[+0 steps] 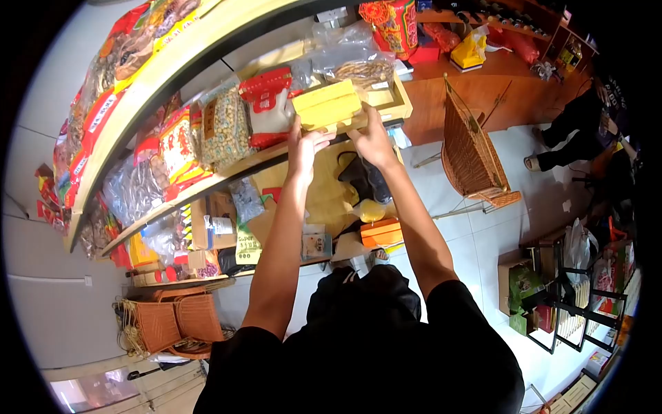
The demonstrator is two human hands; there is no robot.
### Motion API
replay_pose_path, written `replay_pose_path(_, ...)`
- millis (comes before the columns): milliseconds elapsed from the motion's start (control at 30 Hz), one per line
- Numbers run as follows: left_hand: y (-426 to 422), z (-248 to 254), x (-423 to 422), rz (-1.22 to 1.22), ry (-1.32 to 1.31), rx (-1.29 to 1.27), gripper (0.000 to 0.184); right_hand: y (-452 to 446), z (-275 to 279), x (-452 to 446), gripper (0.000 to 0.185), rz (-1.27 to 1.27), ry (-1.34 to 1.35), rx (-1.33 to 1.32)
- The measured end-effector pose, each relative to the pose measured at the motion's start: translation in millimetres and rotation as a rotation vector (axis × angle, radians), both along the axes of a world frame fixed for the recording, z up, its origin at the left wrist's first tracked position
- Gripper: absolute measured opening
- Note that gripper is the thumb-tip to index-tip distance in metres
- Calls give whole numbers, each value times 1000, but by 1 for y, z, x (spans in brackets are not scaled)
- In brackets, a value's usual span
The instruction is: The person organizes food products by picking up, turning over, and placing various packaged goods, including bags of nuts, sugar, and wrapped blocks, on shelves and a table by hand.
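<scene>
Both my arms reach forward to a wooden shelf. A yellow box-shaped pack, with lines along its length, is gripped between my two hands at the shelf's front edge. My left hand holds its near left corner, fingers bent beneath it. At its right end is my right hand, thumb and fingers closed on it. Just left of the pack stands a red and white bag. Behind it lies a clear plastic bag of light brown dried strips.
Left along the shelf are a bag of pale nuts or beans and a red-yellow bag. An upper shelf curves above. A wicker chair stands right, near a person in dark clothes. Lower down is an orange box.
</scene>
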State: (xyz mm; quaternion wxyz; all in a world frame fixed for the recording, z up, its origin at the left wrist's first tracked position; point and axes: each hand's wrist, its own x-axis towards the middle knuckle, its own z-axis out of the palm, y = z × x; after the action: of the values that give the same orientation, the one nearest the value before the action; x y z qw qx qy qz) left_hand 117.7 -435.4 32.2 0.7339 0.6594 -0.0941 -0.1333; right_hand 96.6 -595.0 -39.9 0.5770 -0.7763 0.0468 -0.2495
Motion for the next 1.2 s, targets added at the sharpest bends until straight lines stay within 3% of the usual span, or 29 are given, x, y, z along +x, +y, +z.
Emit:
replay_pose_path(200, 8, 4, -9, 70, -99, -38, 78, -3, 38, -25, 63, 4, -121, -81)
replay_pose_path(233, 10, 6, -11, 63, -141, -62, 80, -3, 39, -27, 63, 53, -97, 19)
replay_pose_path(367, 24, -2, -29, 117, -186, -85, 76, 2, 36, -46, 60, 97, -99, 65)
replay_pose_path(433, 30, 0, -43, 152, -237, -124, 75, 5, 32, -57, 57, -12, -241, -270)
replay_pose_path(500, 41, -8, -59, 204, -239, -114, 70, 16, 28, -72, 57, -58, -361, -407)
replay_pose_path(600, 47, -20, -89, 505, -254, -93, 54, 42, 9, -86, 65, -25, -511, -286)
replay_pose_path(767, 81, -106, -124, 749, -94, -226, 40, 80, -16, -109, 65, 88, -249, -332)
replay_pose_path(867, 87, -123, -146, 834, 273, -167, 34, 95, -64, -113, 71, 202, -7, -291)
replay_pose_path(900, 97, -142, -148, 852, 285, -168, 34, 100, -81, -114, 71, 221, 2, -293)
replay_pose_path(967, 121, -194, -145, 715, 243, 63, 42, 109, -113, -116, 69, 278, 283, -192)
replay_pose_path(1033, 129, -219, -140, 750, 326, 37, 39, 120, -137, -114, 72, 337, 361, -219)
replay_pose_path(1100, 134, -240, -132, 711, 264, 249, 36, 133, -155, -108, 77, 367, 492, -184)
replay_pose_path(1200, 149, -313, -114, 731, 177, 379, 33, 148, -196, -95, 84, 401, 597, -187)
